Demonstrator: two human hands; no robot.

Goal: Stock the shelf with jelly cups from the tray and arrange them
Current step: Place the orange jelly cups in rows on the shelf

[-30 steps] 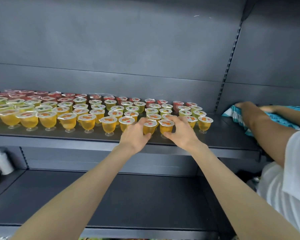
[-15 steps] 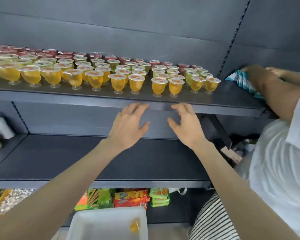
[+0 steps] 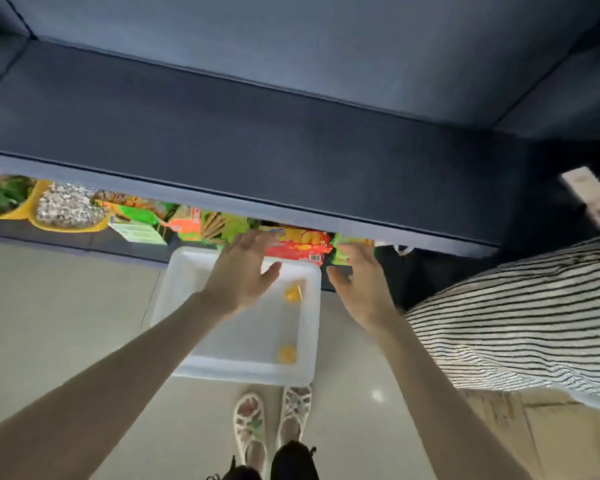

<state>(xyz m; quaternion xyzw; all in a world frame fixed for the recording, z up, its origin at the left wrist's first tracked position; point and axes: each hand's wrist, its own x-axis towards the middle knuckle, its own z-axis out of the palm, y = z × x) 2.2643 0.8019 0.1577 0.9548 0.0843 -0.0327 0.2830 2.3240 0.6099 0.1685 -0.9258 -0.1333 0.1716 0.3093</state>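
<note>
Both hands empty, fingers spread: left hand (image 3: 243, 271) hovers over the white tray (image 3: 243, 372), jelly cup (image 3: 292, 293) just off its thumb, second cup (image 3: 286, 353) beside its forearm; right hand (image 3: 361, 285) just outside the tray's rim

Two jelly cups (image 3: 292, 293) are counted in the one tray (image 3: 184, 278), at its two and four o'clock. Two hands are seen, the left hand (image 3: 243, 271) and the right hand (image 3: 359, 285). Two sandals (image 3: 248, 424) are seen at six o'clock.

No legible text or labels
</note>
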